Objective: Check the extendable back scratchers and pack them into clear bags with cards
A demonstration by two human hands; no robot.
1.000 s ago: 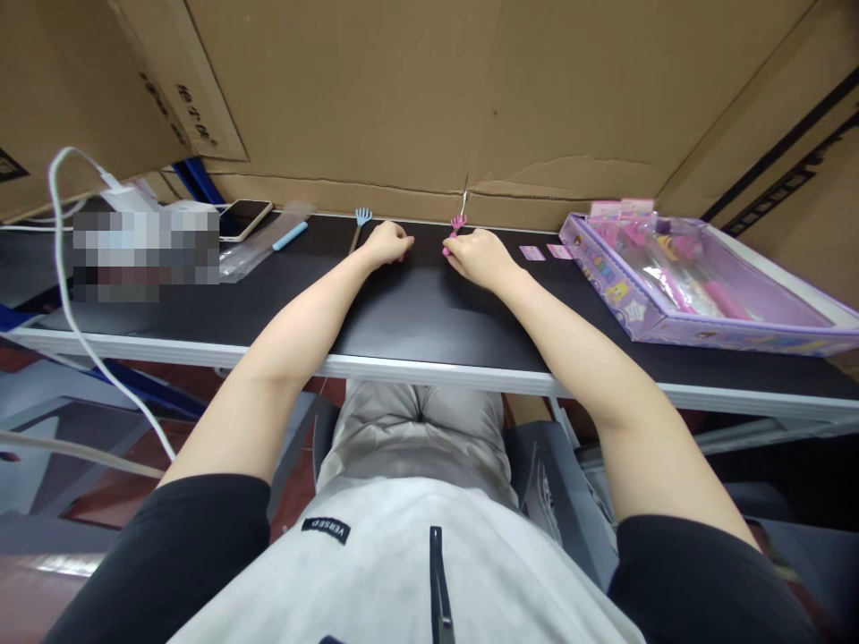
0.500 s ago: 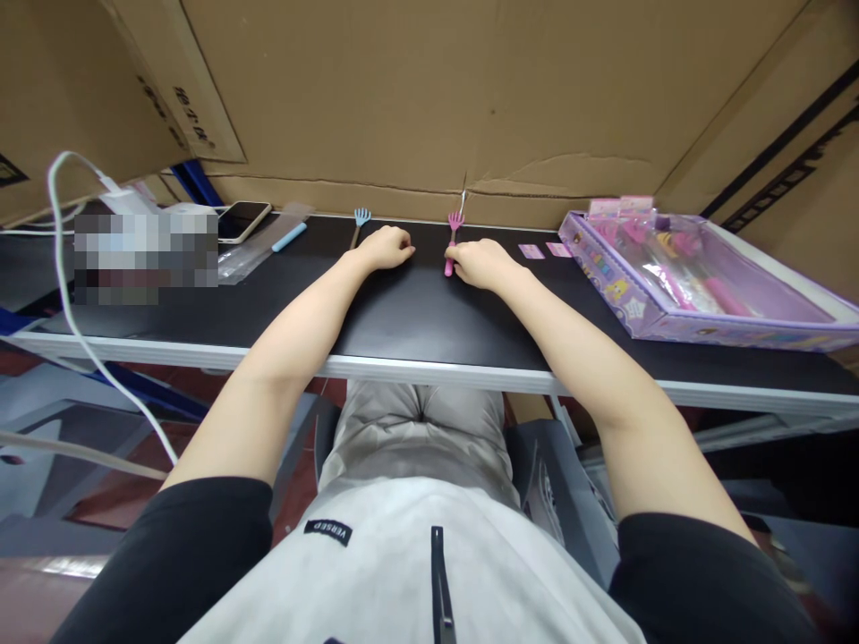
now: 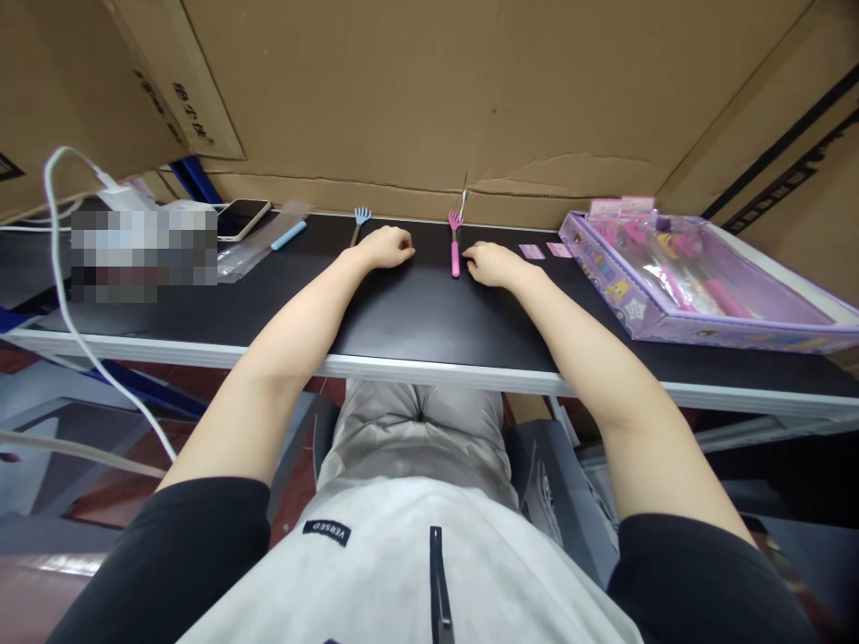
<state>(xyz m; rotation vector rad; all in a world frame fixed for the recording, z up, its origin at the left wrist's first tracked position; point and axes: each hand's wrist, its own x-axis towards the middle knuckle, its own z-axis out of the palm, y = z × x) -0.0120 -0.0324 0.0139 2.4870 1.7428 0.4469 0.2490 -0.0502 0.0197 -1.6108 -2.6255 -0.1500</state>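
A pink back scratcher (image 3: 455,255) with a hand-shaped head lies on the black tabletop, its head toward the cardboard. Just right of its handle rests my right hand (image 3: 493,264), apart from it, index finger stretched out and the others curled. My left hand (image 3: 386,248) lies on the table with fingers curled in and nothing visible in them. Beside its wrist is a light-blue back scratcher (image 3: 361,217); its lower part is hidden by my hand and forearm.
At the right stands a purple display box (image 3: 644,313) holding packed pink scratchers. Two small pink cards (image 3: 531,251) lie beside it. Leftward are a light-blue stick (image 3: 289,235), a clear plastic bag (image 3: 251,255), a phone (image 3: 245,218) and a white cable (image 3: 63,277). Cardboard (image 3: 416,98) walls the back.
My right hand has let go of the pink back scratcher and moved slightly right. The scratcher now lies straighter on the table. My left hand has stayed in place.
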